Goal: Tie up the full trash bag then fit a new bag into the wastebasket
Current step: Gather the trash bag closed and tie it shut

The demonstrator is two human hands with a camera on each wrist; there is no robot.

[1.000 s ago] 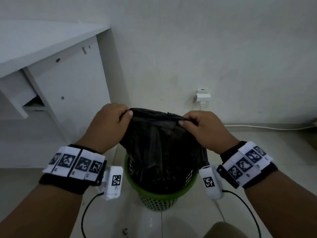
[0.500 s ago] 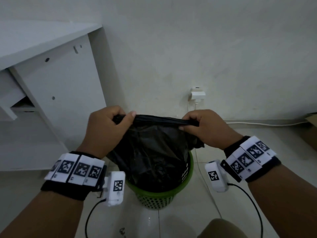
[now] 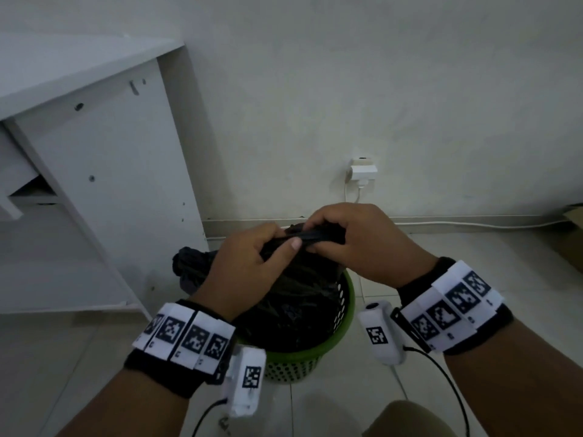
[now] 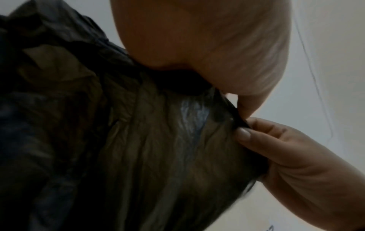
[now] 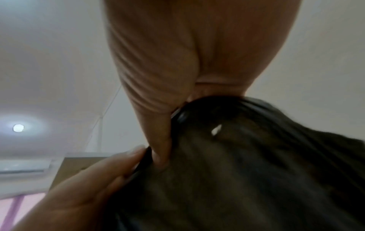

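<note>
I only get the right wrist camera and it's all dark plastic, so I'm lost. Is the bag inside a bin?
Observer: Yes. The head view shows the black trash bag sitting in a green wastebasket, not lifted out.
Operator: Is anything sticking out?
Observer: A dark bunch, probably bag plastic, hangs over the rim on the left, toward a white desk.
Operator: What's behind the bin?
Observer: A white plug in the wall, with a white cable running down to the floor.
</note>
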